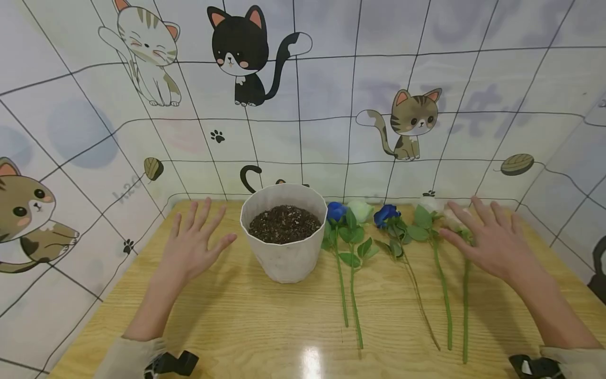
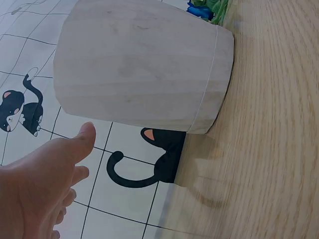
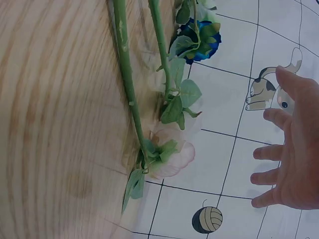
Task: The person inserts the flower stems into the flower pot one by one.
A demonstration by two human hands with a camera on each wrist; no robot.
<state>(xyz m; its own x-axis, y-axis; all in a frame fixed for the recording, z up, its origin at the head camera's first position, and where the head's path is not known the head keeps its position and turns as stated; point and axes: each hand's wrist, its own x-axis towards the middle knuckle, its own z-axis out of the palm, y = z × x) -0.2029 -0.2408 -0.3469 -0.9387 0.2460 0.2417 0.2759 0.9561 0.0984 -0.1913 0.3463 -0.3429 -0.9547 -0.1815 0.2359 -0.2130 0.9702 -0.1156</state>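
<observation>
A white flowerpot (image 1: 284,260) filled with dark soil (image 1: 284,225) stands left of the middle of the table. My left hand (image 1: 191,250) is spread with straight fingers beside the pot, thumb toward it and holding nothing. To the pot's right lie several artificial roses: a blue rose (image 1: 336,211), a pale green rose (image 1: 361,211), a second blue rose (image 1: 386,215), a white rose (image 1: 428,205) and a pale pink rose (image 3: 172,154). Their green stems point toward me. My right hand (image 1: 494,242) spreads its fingers above the pink rose, partly covering it in the head view, and grips nothing.
The wooden table (image 1: 255,331) meets a cloth backdrop (image 1: 326,89) printed with cats and grid lines at the back and sides. A black object (image 1: 598,268) shows at the far right edge. Black straps (image 1: 172,363) circle both wrists.
</observation>
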